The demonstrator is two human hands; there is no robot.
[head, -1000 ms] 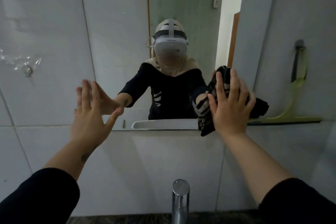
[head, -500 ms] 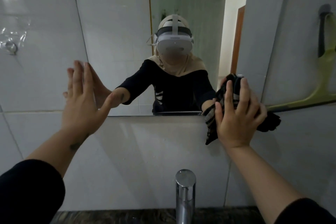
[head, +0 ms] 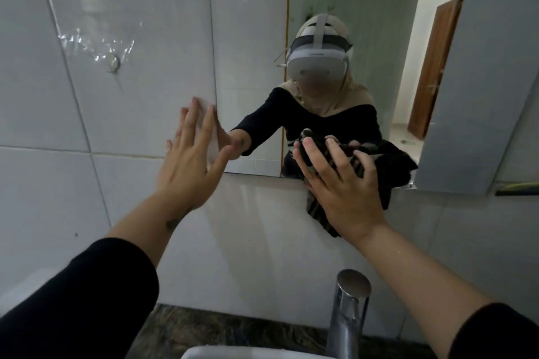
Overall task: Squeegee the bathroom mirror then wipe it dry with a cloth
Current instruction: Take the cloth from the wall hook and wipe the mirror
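The bathroom mirror (head: 250, 46) hangs on the tiled wall ahead and reflects a person with a headset. My right hand (head: 339, 186) presses a dark striped cloth (head: 390, 166) flat against the mirror's bottom edge, fingers spread over it. The cloth hangs partly below the edge onto the tiles. My left hand (head: 192, 160) is open with fingers apart, palm flat near the mirror's lower left corner. A sliver of the green squeegee (head: 516, 188) shows at the right edge, just under the mirror line.
A chrome tap (head: 350, 309) stands low in front, above the white basin rim (head: 233, 354). A clear plastic hook (head: 112, 63) is stuck on the tiles at upper left. A dark stone counter strip runs along the wall's foot.
The view has swung left and closer. My right hand has slid the cloth along the mirror's bottom edge. The squeegee has almost left the frame on the right. My left hand stays flat.
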